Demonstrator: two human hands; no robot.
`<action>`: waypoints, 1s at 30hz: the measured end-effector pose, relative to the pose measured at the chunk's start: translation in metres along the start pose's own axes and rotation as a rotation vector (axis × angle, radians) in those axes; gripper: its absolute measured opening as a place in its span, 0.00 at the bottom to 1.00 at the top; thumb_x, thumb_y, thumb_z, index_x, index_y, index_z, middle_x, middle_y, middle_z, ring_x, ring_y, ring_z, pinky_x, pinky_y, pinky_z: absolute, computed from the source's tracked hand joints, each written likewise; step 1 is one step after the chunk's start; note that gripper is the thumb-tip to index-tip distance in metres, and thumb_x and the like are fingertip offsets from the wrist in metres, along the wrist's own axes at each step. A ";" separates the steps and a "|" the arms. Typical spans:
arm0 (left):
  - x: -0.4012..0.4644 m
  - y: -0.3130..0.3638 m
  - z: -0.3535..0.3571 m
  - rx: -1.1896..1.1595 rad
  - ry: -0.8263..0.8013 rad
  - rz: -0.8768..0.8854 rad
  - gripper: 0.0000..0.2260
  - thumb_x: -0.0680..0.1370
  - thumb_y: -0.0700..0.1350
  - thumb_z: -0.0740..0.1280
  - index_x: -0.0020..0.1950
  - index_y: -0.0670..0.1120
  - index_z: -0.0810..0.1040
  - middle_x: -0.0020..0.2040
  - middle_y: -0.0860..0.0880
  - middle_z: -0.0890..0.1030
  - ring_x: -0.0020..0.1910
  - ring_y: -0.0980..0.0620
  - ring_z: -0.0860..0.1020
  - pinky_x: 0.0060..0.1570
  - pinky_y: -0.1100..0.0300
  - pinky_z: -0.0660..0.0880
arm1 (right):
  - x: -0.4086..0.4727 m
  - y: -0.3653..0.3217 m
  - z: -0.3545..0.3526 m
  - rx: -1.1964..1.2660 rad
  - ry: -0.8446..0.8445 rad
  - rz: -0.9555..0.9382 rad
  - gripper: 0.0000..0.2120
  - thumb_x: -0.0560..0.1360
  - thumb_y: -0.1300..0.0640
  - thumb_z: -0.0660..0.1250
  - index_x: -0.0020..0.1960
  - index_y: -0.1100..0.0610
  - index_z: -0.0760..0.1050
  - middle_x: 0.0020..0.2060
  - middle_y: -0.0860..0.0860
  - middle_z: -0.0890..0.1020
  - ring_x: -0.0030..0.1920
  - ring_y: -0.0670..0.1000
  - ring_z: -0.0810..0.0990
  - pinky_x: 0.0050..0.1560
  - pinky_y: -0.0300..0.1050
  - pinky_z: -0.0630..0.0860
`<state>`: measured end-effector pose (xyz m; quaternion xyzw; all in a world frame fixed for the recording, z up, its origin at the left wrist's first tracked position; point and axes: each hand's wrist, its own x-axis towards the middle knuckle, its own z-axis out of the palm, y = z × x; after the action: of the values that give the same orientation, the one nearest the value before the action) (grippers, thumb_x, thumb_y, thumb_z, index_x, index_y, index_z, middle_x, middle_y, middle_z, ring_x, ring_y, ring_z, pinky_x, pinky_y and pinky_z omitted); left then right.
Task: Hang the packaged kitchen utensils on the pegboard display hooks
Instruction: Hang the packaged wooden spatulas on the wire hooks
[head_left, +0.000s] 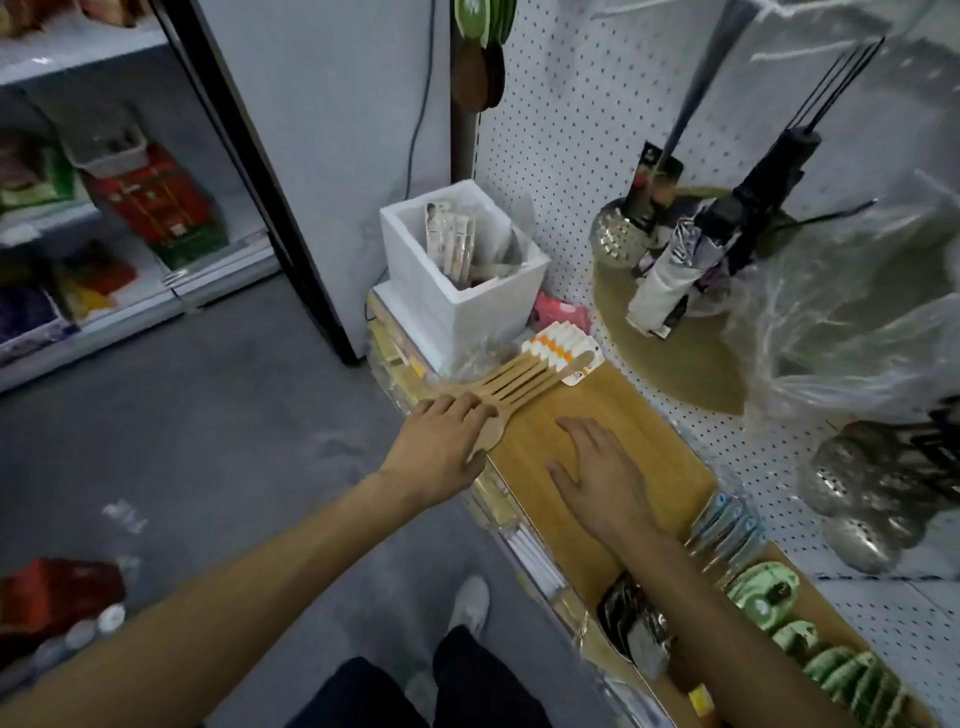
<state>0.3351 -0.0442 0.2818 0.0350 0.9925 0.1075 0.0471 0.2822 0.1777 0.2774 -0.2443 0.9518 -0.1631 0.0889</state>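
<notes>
A row of wooden spoons (524, 384) in one pack lies on the wooden shelf (644, 431), handles pointing to the back right, with an orange and white card (558, 348) at the far end. My left hand (441, 441) rests on the bowl end of the spoons with fingers laid over them. My right hand (597, 473) lies flat on the shelf, fingers spread, holding nothing. The white pegboard (561, 130) rises behind the shelf, with metal skimmers (613, 239) and black utensils (769, 192) hanging from its hooks.
A white foam box (457, 280) with packaged items stands at the shelf's far end. Clear plastic bags (857, 312) hang at the right. Green packs (810, 639) and blue cards (727, 525) sit on the shelf near me. Store shelving (104, 218) lines the left.
</notes>
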 end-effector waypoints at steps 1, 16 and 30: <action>0.015 -0.007 0.006 0.010 -0.010 0.010 0.21 0.78 0.53 0.62 0.71 0.52 0.67 0.68 0.51 0.71 0.65 0.47 0.72 0.65 0.50 0.68 | 0.014 0.005 0.008 0.009 -0.008 0.009 0.24 0.79 0.49 0.64 0.73 0.52 0.65 0.67 0.49 0.72 0.66 0.50 0.69 0.62 0.45 0.71; 0.208 -0.080 0.140 0.107 -0.244 0.201 0.20 0.76 0.48 0.64 0.69 0.49 0.69 0.63 0.46 0.75 0.60 0.41 0.74 0.60 0.46 0.71 | 0.159 0.086 0.150 0.156 -0.020 0.397 0.23 0.76 0.51 0.67 0.70 0.54 0.69 0.63 0.52 0.77 0.60 0.55 0.77 0.55 0.51 0.76; 0.311 -0.084 0.262 0.291 -0.181 0.362 0.11 0.78 0.44 0.63 0.58 0.45 0.79 0.58 0.44 0.77 0.54 0.38 0.77 0.39 0.49 0.68 | 0.250 0.135 0.251 0.491 -0.007 0.844 0.15 0.76 0.52 0.65 0.56 0.62 0.78 0.53 0.57 0.82 0.53 0.58 0.80 0.52 0.50 0.79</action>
<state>0.0476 -0.0457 -0.0183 0.2281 0.9668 -0.0334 0.1103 0.0694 0.0985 -0.0258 0.1904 0.9008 -0.3317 0.2056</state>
